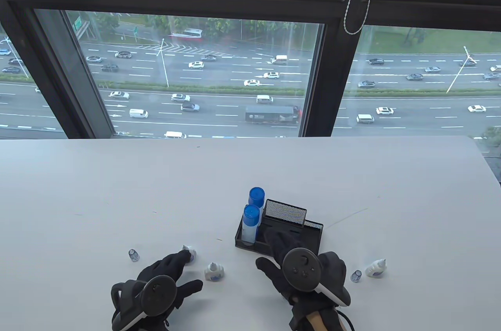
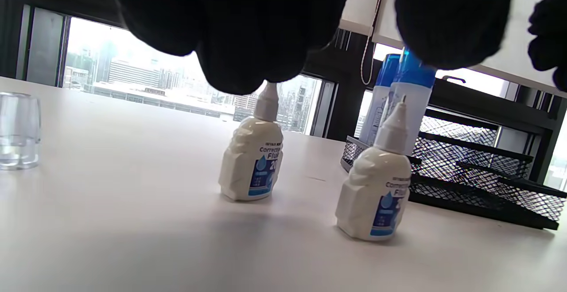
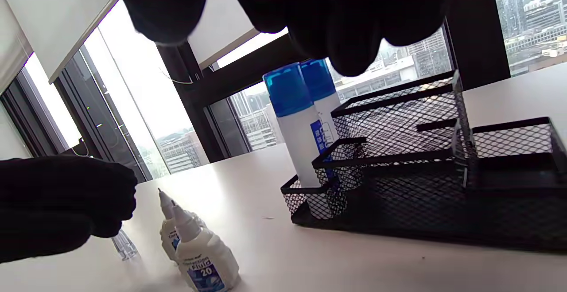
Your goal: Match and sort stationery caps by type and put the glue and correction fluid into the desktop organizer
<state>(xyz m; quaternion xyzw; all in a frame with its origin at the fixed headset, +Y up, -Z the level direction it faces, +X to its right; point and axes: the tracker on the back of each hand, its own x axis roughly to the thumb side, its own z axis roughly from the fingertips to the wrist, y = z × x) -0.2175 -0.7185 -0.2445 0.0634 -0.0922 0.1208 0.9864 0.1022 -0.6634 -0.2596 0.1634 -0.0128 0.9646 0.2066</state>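
Two blue-capped glue sticks [image 1: 252, 215] stand in the left compartment of the black mesh organizer [image 1: 311, 229]. Two uncapped correction fluid bottles stand upright left of it: one [image 1: 189, 254] under my left fingertips, the other [image 1: 214, 271] just right of it. A third bottle [image 1: 376, 268] lies at the far right. My left hand [image 1: 183, 261] reaches flat, its fingertips [image 2: 248, 61] over the first bottle's [image 2: 252, 163] nozzle, thumb spread. My right hand [image 1: 274, 243] lies with straight fingers over the organizer's front tray, holding nothing.
One clear cap [image 1: 134, 255] stands left of my left hand, another [image 1: 356, 276] sits beside the lying bottle. The white table's far edge [image 1: 250, 137] runs along a window.
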